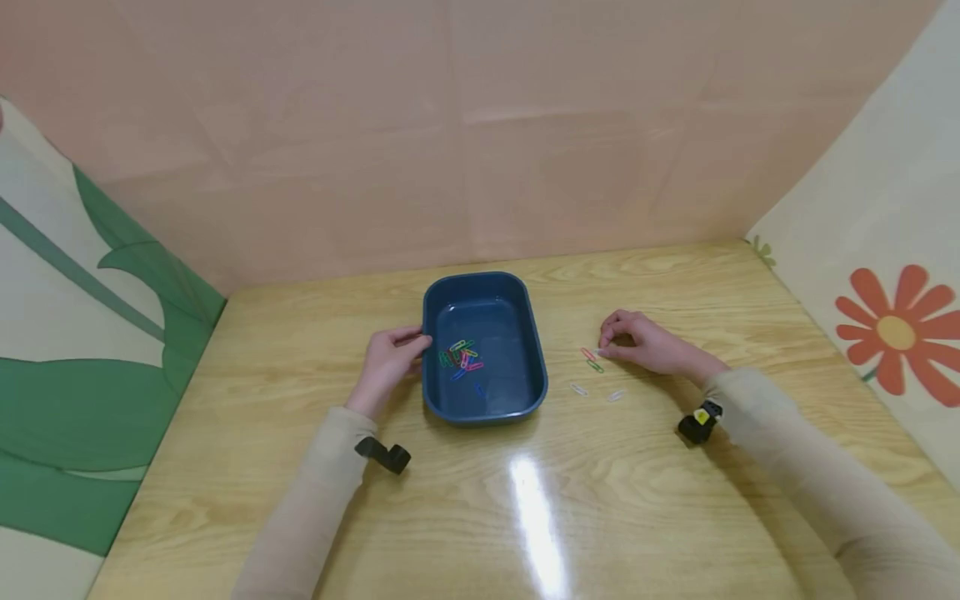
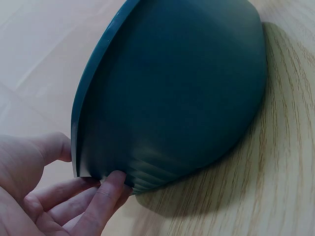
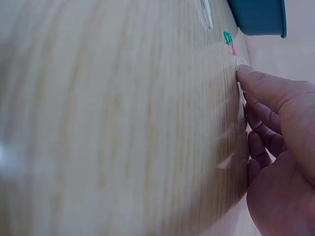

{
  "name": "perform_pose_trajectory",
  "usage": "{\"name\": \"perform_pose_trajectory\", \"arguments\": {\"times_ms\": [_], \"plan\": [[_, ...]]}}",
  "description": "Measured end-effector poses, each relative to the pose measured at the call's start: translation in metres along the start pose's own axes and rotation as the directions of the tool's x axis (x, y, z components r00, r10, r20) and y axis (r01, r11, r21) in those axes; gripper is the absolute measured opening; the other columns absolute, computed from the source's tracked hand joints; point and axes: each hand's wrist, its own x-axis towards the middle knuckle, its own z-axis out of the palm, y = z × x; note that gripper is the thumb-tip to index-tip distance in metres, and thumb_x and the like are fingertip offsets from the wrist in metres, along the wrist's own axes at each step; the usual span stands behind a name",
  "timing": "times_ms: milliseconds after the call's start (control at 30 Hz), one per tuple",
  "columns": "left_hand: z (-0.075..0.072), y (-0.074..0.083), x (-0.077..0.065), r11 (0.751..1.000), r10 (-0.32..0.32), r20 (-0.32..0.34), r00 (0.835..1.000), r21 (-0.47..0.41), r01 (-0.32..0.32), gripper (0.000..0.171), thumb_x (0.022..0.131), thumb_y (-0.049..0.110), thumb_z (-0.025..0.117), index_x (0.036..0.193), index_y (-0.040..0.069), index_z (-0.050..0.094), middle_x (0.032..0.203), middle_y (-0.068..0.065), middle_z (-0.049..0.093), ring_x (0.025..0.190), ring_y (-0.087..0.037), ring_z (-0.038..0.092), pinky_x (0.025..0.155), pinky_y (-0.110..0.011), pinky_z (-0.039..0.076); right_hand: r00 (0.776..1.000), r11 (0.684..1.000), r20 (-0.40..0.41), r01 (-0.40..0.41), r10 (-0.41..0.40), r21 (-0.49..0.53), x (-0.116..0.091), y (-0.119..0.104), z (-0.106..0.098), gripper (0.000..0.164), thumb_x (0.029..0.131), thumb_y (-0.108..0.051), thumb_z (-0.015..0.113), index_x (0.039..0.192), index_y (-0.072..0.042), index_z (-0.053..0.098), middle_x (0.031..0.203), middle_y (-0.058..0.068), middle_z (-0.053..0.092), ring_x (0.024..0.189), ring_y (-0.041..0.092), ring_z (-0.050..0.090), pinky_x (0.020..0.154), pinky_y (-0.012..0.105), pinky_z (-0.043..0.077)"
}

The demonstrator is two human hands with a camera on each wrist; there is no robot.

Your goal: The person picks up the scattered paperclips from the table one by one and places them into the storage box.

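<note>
A dark blue rectangular tray (image 1: 504, 321) stands on the wooden table, with several coloured paper clips (image 1: 465, 355) in its left part. My left hand (image 1: 386, 365) grips the tray's left side: in the left wrist view the thumb is at the rim and the fingers bear on the outer wall. To the right of the tray, my right hand (image 1: 647, 343) has its thumb and fingertips at a white paper clip (image 3: 241, 62), pinching it at the table surface. Just beside those fingertips lie a pink paper clip (image 1: 588, 354) and a green paper clip (image 1: 596, 366).
Two whitish paper clips, a left one (image 1: 579, 389) and a right one (image 1: 615, 395), lie nearer me on the table (image 1: 420, 525). A pinkish sheet (image 1: 465, 150) rises behind the table. Printed panels flank it, with a red flower (image 1: 896, 333) on the right one.
</note>
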Motion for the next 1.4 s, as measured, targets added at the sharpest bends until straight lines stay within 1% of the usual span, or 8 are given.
{"name": "perform_pose_trajectory", "arguments": {"times_ms": [233,467,733,867,1000,1167,1300,1400], "plan": [[0.003,0.001,0.006,1.0,0.011,-0.019,1.0,0.029,-0.01,0.037,0.089,0.012,0.067,0.123,-0.001,0.062,0.114,-0.017,0.066,0.091,-0.022,0.066,0.078,-0.037,0.057,1.0,1.0,-0.019,0.021,-0.02,0.02,0.0,0.008,-0.003,0.008,0.089,-0.007,0.067,0.088,-0.015,0.066,0.103,0.007,0.057,0.104,0.024,0.048,0.091,0.031,0.041],[0.012,0.006,0.01,0.999,0.016,0.003,1.0,0.044,-0.016,0.038,0.089,0.014,0.067,0.124,0.0,0.062,0.115,-0.017,0.065,0.093,-0.022,0.066,0.078,-0.037,0.057,0.998,0.999,-0.044,0.045,-0.044,0.022,-0.007,0.009,-0.01,0.002,0.089,-0.007,0.067,0.089,-0.005,0.066,0.103,0.009,0.058,0.102,0.024,0.048,0.088,0.024,0.04],[0.015,0.007,0.009,0.999,0.02,0.01,1.0,0.037,-0.021,0.037,0.089,0.011,0.066,0.123,-0.003,0.061,0.114,-0.019,0.065,0.095,-0.027,0.066,0.077,-0.038,0.057,0.998,0.994,-0.006,-0.066,0.067,0.082,-0.011,0.011,-0.014,0.007,0.093,-0.013,0.063,0.097,-0.008,0.064,0.111,0.009,0.057,0.108,0.024,0.047,0.091,0.027,0.039],[0.012,0.005,0.006,0.999,0.018,-0.007,1.0,0.03,-0.017,0.037,0.089,0.01,0.066,0.123,-0.002,0.062,0.112,-0.018,0.066,0.094,-0.028,0.066,0.076,-0.037,0.058,0.991,0.985,0.005,-0.13,0.13,0.112,-0.008,0.006,-0.016,0.014,0.094,-0.018,0.062,0.102,-0.006,0.062,0.108,0.01,0.06,0.101,0.022,0.051,0.083,0.024,0.044],[0.008,0.001,0.004,0.999,0.01,-0.022,1.0,0.036,-0.009,0.037,0.088,0.012,0.067,0.123,0.0,0.063,0.111,-0.016,0.067,0.091,-0.024,0.066,0.075,-0.035,0.058,0.978,0.971,-0.023,-0.204,0.208,0.125,0.0,-0.007,-0.018,0.021,0.095,-0.021,0.06,0.103,-0.002,0.063,0.102,0.013,0.062,0.088,0.023,0.053,0.071,0.026,0.048],[0.004,-0.001,0.002,1.0,0.013,-0.034,0.999,0.027,-0.012,0.035,0.089,0.012,0.067,0.121,0.001,0.064,0.111,-0.016,0.067,0.087,-0.02,0.066,0.076,-0.037,0.058,0.944,0.94,-0.114,-0.287,0.311,0.184,0.021,-0.03,-0.02,0.035,0.095,-0.03,0.059,0.106,0.003,0.063,0.106,0.019,0.062,0.092,0.031,0.054,0.076,0.035,0.048],[0.002,-0.002,0.001,1.0,0.011,-0.036,0.999,0.014,-0.01,0.034,0.089,0.012,0.067,0.121,0.001,0.064,0.112,-0.016,0.067,0.088,-0.02,0.066,0.077,-0.037,0.057,0.927,0.927,-0.184,-0.278,0.328,0.253,0.045,-0.051,-0.019,0.041,0.093,-0.035,0.061,0.108,0.003,0.061,0.106,0.019,0.063,0.098,0.034,0.056,0.084,0.04,0.048],[0.002,-0.002,0.001,1.0,0.012,-0.036,0.999,0.013,-0.012,0.035,0.089,0.012,0.067,0.121,0.0,0.063,0.112,-0.016,0.067,0.089,-0.021,0.066,0.077,-0.037,0.057,0.924,0.922,-0.218,-0.243,0.315,0.302,0.064,-0.069,-0.017,0.037,0.093,-0.033,0.063,0.106,0.001,0.062,0.102,0.018,0.065,0.094,0.028,0.059,0.081,0.034,0.05]]}}
